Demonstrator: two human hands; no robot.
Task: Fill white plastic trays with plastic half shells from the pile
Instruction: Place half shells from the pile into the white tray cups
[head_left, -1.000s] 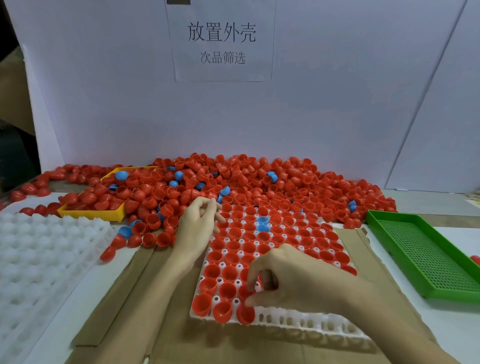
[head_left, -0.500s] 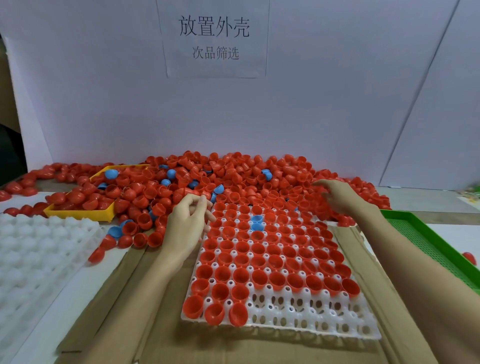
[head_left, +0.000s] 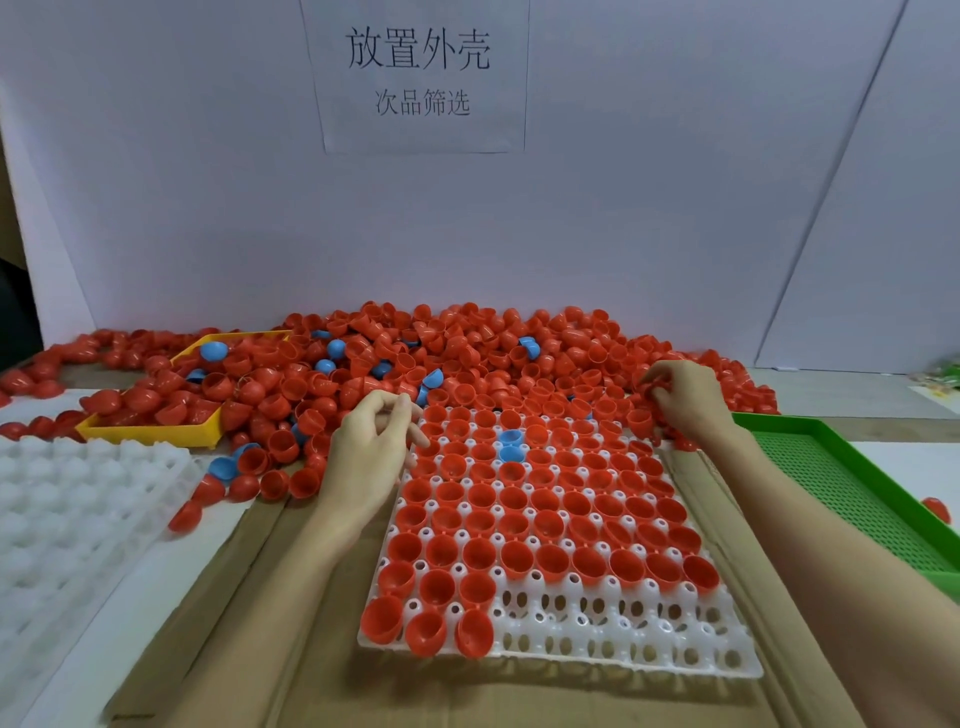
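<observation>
A white tray (head_left: 628, 647) is laid on cardboard (head_left: 260, 597) at the centre, most of its cups filled with red shells and two blue shells (head_left: 509, 446) seated near its far middle; the near rows at the right are seen unfilled, and three red shells sit at the near left corner. The pile (head_left: 467, 353) of red and a few blue shells is heaped just beyond the tray against the white backboard. The right hand (head_left: 685, 397) is reached into the pile's right edge, its fingers curled around red shells. The left hand (head_left: 371, 452) is rested at the tray's far left edge, fingers loosely curled, with nothing seen held. A yellow tray (head_left: 150, 432) is half buried in the pile at the left, an empty white tray (head_left: 67, 499) lies nearer left, and a green tray (head_left: 852, 483) is set at the right.
</observation>
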